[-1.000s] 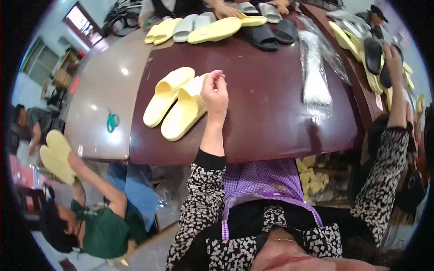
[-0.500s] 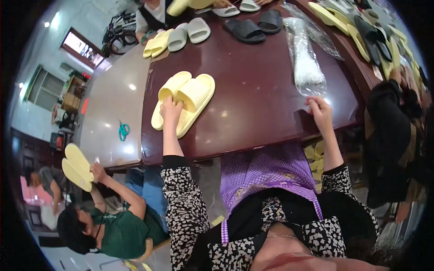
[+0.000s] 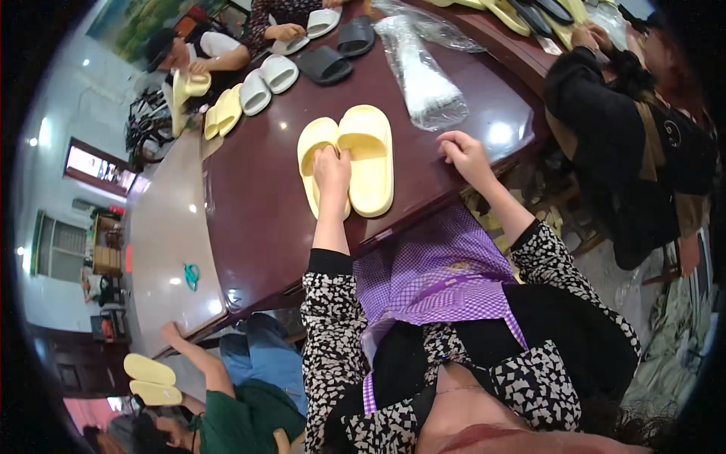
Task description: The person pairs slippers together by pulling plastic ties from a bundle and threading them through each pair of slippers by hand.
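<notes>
Left hand (image 3: 332,170) has the yellow slippers (image 3: 371,163) pinched by the counter's (image 3: 253,216) near edge; I'd grip both inner sides evenly. Right hand (image 3: 466,160) is empty, curled loosely open.

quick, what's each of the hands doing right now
Left hand: closed, holding the pair of yellow slippers.
Right hand: loosely curled but open, nothing visible in it.

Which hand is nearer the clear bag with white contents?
Right. The right hand is close to the near end of the bag, not touching; the left hand is farther off, at the left yellow slipper.
</notes>
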`<move>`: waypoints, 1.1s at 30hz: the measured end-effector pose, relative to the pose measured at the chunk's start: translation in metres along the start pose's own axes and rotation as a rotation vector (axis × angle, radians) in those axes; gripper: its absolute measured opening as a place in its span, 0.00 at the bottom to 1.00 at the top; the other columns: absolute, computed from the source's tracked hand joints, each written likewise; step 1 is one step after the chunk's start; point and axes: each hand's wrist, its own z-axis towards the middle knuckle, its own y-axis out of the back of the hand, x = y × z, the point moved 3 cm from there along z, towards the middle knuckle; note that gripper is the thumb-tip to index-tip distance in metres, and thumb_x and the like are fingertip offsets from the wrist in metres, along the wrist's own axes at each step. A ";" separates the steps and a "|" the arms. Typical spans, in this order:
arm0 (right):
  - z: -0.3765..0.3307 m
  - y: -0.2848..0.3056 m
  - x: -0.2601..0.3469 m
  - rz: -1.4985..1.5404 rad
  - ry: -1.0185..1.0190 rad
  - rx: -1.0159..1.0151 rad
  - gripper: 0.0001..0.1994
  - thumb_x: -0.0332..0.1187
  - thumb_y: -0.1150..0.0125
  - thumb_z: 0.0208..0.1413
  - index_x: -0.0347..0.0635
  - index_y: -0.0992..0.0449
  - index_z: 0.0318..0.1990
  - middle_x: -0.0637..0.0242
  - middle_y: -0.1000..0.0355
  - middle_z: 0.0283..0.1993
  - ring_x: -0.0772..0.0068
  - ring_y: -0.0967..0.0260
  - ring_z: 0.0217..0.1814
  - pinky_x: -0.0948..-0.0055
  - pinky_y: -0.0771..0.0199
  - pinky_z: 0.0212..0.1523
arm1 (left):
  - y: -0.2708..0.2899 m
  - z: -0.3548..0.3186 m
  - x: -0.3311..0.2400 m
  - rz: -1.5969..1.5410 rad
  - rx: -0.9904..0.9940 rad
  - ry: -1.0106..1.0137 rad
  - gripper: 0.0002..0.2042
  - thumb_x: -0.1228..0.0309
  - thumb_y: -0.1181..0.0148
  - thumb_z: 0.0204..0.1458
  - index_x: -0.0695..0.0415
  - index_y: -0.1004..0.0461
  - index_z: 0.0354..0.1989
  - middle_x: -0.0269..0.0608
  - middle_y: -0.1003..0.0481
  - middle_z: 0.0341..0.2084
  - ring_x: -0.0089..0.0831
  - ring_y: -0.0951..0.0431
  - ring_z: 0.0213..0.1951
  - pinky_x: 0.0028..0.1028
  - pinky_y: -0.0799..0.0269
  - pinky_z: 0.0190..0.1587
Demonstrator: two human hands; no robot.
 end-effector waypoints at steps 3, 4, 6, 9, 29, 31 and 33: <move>0.000 0.002 0.005 0.073 0.003 -0.001 0.07 0.26 0.48 0.55 0.33 0.26 0.37 0.67 0.28 0.30 0.82 0.33 0.28 0.84 0.32 0.29 | 0.001 -0.001 -0.006 -0.001 -0.021 -0.002 0.14 0.66 0.43 0.48 0.70 0.30 0.28 0.58 0.30 0.31 0.50 0.30 0.38 0.40 0.36 0.44; 0.001 0.002 0.004 0.104 -0.031 0.040 0.07 0.27 0.47 0.55 0.33 0.25 0.38 0.67 0.27 0.30 0.82 0.33 0.28 0.83 0.32 0.30 | 0.001 -0.002 -0.004 -0.026 -0.025 0.011 0.15 0.66 0.44 0.48 0.71 0.30 0.28 0.59 0.31 0.31 0.50 0.30 0.38 0.41 0.36 0.44; 0.007 0.005 0.003 0.164 -0.111 0.128 0.08 0.28 0.46 0.54 0.34 0.25 0.39 0.67 0.26 0.30 0.82 0.32 0.29 0.81 0.31 0.30 | 0.003 -0.003 0.001 -0.069 -0.018 0.058 0.15 0.66 0.44 0.48 0.71 0.30 0.28 0.59 0.31 0.31 0.51 0.30 0.36 0.41 0.35 0.43; 0.024 0.019 0.010 -0.059 0.077 0.012 0.08 0.27 0.46 0.53 0.33 0.25 0.37 0.63 0.26 0.31 0.76 0.31 0.29 0.77 0.30 0.32 | 0.004 -0.004 0.002 -0.048 -0.011 0.066 0.15 0.66 0.44 0.48 0.72 0.30 0.28 0.59 0.31 0.30 0.52 0.30 0.35 0.41 0.35 0.42; 0.076 0.006 0.034 -0.887 0.352 0.001 0.04 0.27 0.50 0.52 0.37 0.32 0.35 0.48 0.29 0.33 0.45 0.32 0.37 0.55 0.33 0.37 | 0.041 -0.011 -0.023 -0.390 -0.138 0.038 0.10 0.71 0.46 0.51 0.66 0.31 0.37 0.49 0.30 0.31 0.40 0.28 0.33 0.35 0.32 0.35; 0.074 0.009 0.046 -0.865 0.354 -0.024 0.05 0.25 0.51 0.51 0.37 0.32 0.35 0.49 0.29 0.32 0.45 0.32 0.35 0.57 0.32 0.36 | 0.051 -0.009 -0.037 -0.412 -0.181 -0.003 0.09 0.73 0.46 0.50 0.65 0.30 0.37 0.49 0.30 0.31 0.42 0.28 0.33 0.35 0.31 0.36; 0.065 0.013 0.057 -0.799 0.257 -0.010 0.06 0.23 0.51 0.49 0.36 0.32 0.36 0.50 0.30 0.30 0.49 0.31 0.33 0.61 0.32 0.35 | 0.058 -0.010 -0.057 -0.441 -0.231 -0.071 0.08 0.75 0.46 0.49 0.64 0.30 0.36 0.49 0.30 0.32 0.43 0.28 0.34 0.35 0.31 0.36</move>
